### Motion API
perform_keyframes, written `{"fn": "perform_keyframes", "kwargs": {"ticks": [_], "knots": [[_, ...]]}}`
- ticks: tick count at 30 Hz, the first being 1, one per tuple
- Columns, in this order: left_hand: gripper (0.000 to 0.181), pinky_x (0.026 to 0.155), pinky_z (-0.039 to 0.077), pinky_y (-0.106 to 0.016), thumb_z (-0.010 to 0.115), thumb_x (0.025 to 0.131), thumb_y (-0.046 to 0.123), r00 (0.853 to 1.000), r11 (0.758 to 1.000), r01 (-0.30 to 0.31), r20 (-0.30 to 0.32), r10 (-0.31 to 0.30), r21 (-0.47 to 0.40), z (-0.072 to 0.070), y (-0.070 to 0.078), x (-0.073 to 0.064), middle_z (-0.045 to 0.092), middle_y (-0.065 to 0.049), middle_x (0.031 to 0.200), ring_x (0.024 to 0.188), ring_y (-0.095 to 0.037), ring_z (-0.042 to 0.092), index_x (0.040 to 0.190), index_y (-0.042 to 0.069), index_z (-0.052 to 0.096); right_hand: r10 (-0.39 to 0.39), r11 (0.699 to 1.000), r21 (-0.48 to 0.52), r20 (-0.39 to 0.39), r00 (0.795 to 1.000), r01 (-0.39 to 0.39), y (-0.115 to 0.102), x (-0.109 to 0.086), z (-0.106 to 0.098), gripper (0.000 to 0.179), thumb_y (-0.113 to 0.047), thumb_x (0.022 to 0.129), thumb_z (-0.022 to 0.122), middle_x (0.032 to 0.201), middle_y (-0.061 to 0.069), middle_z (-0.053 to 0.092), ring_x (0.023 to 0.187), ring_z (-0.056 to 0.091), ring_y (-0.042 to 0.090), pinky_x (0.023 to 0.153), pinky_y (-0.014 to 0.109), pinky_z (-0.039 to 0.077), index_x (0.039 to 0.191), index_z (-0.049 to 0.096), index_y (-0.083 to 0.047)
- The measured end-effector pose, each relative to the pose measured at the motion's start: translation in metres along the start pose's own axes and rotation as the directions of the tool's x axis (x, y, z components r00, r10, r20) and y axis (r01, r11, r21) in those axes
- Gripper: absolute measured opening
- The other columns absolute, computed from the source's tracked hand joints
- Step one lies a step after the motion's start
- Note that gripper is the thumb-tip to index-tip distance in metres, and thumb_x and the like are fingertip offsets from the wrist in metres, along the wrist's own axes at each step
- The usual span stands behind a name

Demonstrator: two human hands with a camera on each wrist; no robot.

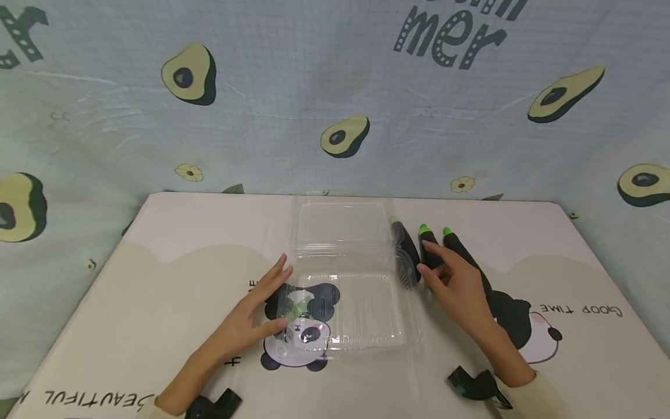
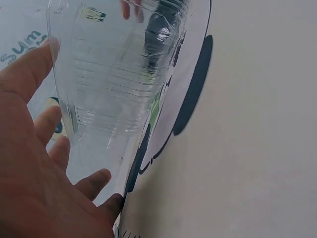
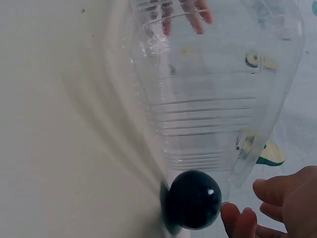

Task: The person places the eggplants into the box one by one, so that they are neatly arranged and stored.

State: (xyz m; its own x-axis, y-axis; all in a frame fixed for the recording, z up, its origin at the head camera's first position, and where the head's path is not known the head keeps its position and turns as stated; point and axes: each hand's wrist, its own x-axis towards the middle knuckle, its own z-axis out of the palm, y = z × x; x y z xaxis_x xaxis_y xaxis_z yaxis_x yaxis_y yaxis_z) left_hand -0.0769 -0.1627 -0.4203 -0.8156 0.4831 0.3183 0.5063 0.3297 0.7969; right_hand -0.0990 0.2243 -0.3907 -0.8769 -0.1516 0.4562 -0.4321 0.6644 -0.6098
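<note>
A clear plastic clamshell box lies with its lid folded back, away from the person. The left hand is at the box's left side, fingers spread, thumb overlapping its edge. To the right of the box lie three dark, glossy eggplants with green stem ends: the left eggplant right against the box, the middle eggplant and the right eggplant. Over the middle one reaches the right hand, thumb and fingers parted and bent. In the right wrist view, an eggplant's round end shows beside the fingertips.
A pale table with printed pandas and lettering bears everything. Behind it hangs a light blue sheet with avocado prints. Dark wrist mounts are worn on both wrists.
</note>
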Motion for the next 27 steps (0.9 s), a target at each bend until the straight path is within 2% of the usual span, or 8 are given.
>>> {"fn": "perform_keyframes", "kwargs": {"ticks": [7, 12, 20, 25, 27], "knots": [[0.080, 0.102, 0.018, -0.069, 0.072, 0.080, 0.016, 1.000, 1.000, -0.007, 0.012, 0.007, -0.005, 0.001, -0.001, 0.000, 0.012, -0.005, 0.160, 0.144, -0.027, 0.012, 0.150, 0.016, 0.033, -0.018, 0.997, -0.077, 0.007, 1.000, 0.018, 0.002, 0.007, 0.006, 0.045, -0.005, 0.084, 0.073, 0.095, 0.010, 0.064, 0.061, 0.060, 0.010, 0.047, 0.025, 0.045, 0.127, 0.060, -0.006], [0.080, 0.102, 0.018, -0.070, 0.072, 0.080, 0.016, 1.000, 1.000, -0.006, 0.014, 0.006, -0.002, 0.000, -0.001, 0.000, 0.011, -0.005, 0.160, 0.145, -0.027, 0.012, 0.150, 0.016, 0.033, -0.052, 0.985, -0.161, 0.018, 0.998, 0.055, 0.005, 0.011, 0.005, 0.036, -0.003, 0.083, 0.073, 0.114, 0.013, 0.064, 0.068, 0.063, 0.016, 0.050, 0.028, 0.045, 0.119, 0.067, -0.008], [0.080, 0.103, 0.018, -0.068, 0.072, 0.080, 0.014, 1.000, 1.000, -0.003, 0.021, 0.003, -0.012, 0.000, -0.002, 0.000, 0.011, -0.004, 0.160, 0.145, -0.026, 0.011, 0.150, 0.016, 0.033, -0.025, 0.955, -0.289, 0.136, 0.990, 0.064, 0.008, 0.012, -0.001, 0.030, -0.016, 0.086, 0.071, 0.126, 0.015, 0.059, 0.070, 0.063, 0.015, 0.043, 0.024, 0.036, 0.116, 0.071, -0.016], [0.079, 0.103, 0.017, -0.069, 0.072, 0.081, 0.014, 1.000, 1.000, 0.009, 0.020, -0.009, -0.011, 0.000, -0.003, 0.000, 0.011, -0.003, 0.160, 0.145, -0.026, 0.011, 0.150, 0.017, 0.033, 0.016, 0.931, -0.359, 0.210, 0.978, 0.062, 0.009, 0.011, -0.005, 0.033, -0.026, 0.089, 0.068, 0.130, 0.014, 0.057, 0.087, 0.060, 0.025, 0.045, 0.026, 0.037, 0.123, 0.068, -0.021], [0.079, 0.103, 0.017, -0.069, 0.071, 0.081, 0.014, 1.000, 1.000, 0.017, 0.019, -0.016, -0.013, 0.000, -0.003, -0.001, 0.011, -0.002, 0.160, 0.145, -0.026, 0.011, 0.150, 0.018, 0.034, 0.020, 0.920, -0.385, 0.236, 0.971, 0.074, 0.009, 0.011, -0.006, 0.036, -0.029, 0.091, 0.066, 0.131, 0.013, 0.057, 0.086, 0.055, 0.026, 0.043, 0.026, 0.035, 0.126, 0.065, -0.023]]}}
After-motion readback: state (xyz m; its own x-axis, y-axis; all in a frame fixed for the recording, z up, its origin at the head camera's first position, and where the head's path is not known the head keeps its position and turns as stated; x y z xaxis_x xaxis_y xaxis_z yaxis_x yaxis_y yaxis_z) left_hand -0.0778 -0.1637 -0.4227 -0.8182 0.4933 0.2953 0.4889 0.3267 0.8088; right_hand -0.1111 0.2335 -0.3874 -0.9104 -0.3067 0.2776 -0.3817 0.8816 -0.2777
